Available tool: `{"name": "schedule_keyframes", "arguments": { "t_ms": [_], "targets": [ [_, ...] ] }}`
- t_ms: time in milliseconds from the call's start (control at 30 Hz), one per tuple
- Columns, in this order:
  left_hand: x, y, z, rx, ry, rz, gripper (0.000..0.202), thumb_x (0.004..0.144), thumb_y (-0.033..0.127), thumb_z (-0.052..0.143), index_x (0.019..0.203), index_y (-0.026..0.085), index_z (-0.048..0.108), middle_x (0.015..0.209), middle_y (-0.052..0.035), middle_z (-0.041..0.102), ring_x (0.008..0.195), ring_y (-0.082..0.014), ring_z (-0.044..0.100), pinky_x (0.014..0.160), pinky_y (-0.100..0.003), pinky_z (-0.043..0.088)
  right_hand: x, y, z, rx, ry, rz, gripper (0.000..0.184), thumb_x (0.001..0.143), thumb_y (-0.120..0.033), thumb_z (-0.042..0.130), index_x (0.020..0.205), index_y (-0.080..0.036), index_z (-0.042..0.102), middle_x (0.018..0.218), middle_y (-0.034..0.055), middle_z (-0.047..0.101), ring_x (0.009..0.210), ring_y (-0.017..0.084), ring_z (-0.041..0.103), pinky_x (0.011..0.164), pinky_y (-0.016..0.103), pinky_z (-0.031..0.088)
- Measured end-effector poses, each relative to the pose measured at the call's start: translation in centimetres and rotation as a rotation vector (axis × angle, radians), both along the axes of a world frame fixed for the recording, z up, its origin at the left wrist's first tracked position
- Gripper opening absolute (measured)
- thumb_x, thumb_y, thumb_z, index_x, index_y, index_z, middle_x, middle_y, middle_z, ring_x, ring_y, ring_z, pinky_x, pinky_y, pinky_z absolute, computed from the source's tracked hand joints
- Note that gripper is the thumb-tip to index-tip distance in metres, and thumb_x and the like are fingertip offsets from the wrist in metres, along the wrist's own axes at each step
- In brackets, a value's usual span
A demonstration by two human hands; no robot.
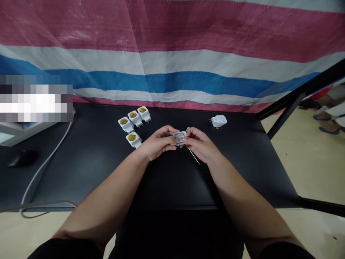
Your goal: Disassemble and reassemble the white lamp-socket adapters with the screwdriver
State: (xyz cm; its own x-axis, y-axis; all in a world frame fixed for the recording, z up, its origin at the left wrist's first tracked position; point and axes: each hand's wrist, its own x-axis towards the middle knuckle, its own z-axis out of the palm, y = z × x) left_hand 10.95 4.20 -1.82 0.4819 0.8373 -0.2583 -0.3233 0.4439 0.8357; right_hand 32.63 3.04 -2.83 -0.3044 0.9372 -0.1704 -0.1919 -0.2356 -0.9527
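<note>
A small white plastic housing (180, 137), hollow side up, is held over the black table in front of me. My left hand (159, 143) pinches its left end between thumb and fingers. On the opposite end, my right hand (201, 143) grips it too, with the thumb reaching over the rim at the inside. Small parts inside the housing are too fine to make out. Below my right hand a thin metal shaft (194, 156), like a screwdriver's, points toward me; its other end is hidden behind the hands.
Several white plug-in lamp sockets (133, 137) with brass-coloured insides stand left of my hands. Another white plug piece (219, 121) lies at the right. A black mouse (21, 158) and a grey cable (48, 158) are far left. A striped sheet (172, 61) hangs behind the table.
</note>
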Motion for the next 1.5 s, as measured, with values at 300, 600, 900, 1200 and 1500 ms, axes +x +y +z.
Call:
{"name": "schedule_keyframes", "arguments": {
  "t_ms": [300, 600, 900, 1200, 1500],
  "targets": [
    [0.2, 0.4, -0.5, 0.054, -0.048, 0.156, 0.039, 0.075, 0.017, 0.098, 0.106, 0.019, 0.074, 0.103, -0.0009, 0.08, 0.084, -0.0105, 0.077, 0.076, -0.02, 0.066, -0.7, -0.5, -0.5, 0.05, -0.048, -0.008, 0.05, 0.077, -0.051, 0.098, 0.092, -0.025, 0.059, 0.088, -0.0034, 0.068, 0.076, 0.015, 0.074, 0.076, 0.04, 0.072],
    [0.3, 0.7, -1.6, 0.289, 0.067, 0.183, 0.043, 0.076, 0.023, 0.1, 0.106, 0.017, 0.071, 0.108, -0.0031, 0.079, 0.087, -0.0121, 0.076, 0.074, -0.022, 0.067, -0.5, -0.1, -0.9, 0.314, -0.131, -0.213, 0.031, 0.083, -0.046, 0.095, 0.098, -0.027, 0.077, 0.091, -0.0006, 0.074, 0.077, 0.017, 0.077, 0.079, 0.04, 0.07],
    [0.4, 0.9, -2.3, 0.332, 0.103, 0.087, 0.04, 0.076, 0.021, 0.098, 0.106, 0.015, 0.071, 0.102, -0.004, 0.08, 0.087, -0.0135, 0.078, 0.078, -0.025, 0.068, 0.2, 0.4, -2.1, 0.407, -0.242, -0.238, 0.02, 0.089, -0.038, 0.087, 0.105, -0.027, 0.084, 0.099, 0.0043, 0.085, 0.087, 0.022, 0.079, 0.086, 0.045, 0.068],
    [0.5, 0.9, -2.8, 0.317, 0.086, 0.08, 0.041, 0.075, 0.02, 0.099, 0.104, 0.016, 0.072, 0.104, -0.0044, 0.08, 0.088, -0.0139, 0.079, 0.078, -0.025, 0.068, 0.4, 0.9, -2.9, 0.325, -0.267, -0.253, 0.028, 0.083, -0.048, 0.091, 0.094, -0.026, 0.079, 0.094, 0.0046, 0.083, 0.083, 0.024, 0.078, 0.086, 0.047, 0.065],
    [-0.3, 0.4, -0.9, 0.104, 0.008, -0.011, 0.041, 0.075, 0.024, 0.102, 0.105, 0.018, 0.074, 0.11, -0.0027, 0.079, 0.09, -0.0121, 0.078, 0.073, -0.019, 0.068, 0.7, 0.8, -1.6, 0.209, -0.06, -0.068, 0.038, 0.083, -0.047, 0.094, 0.102, -0.029, 0.068, 0.101, 0.0, 0.08, 0.095, 0.019, 0.075, 0.092, 0.039, 0.061]
  ]
}}
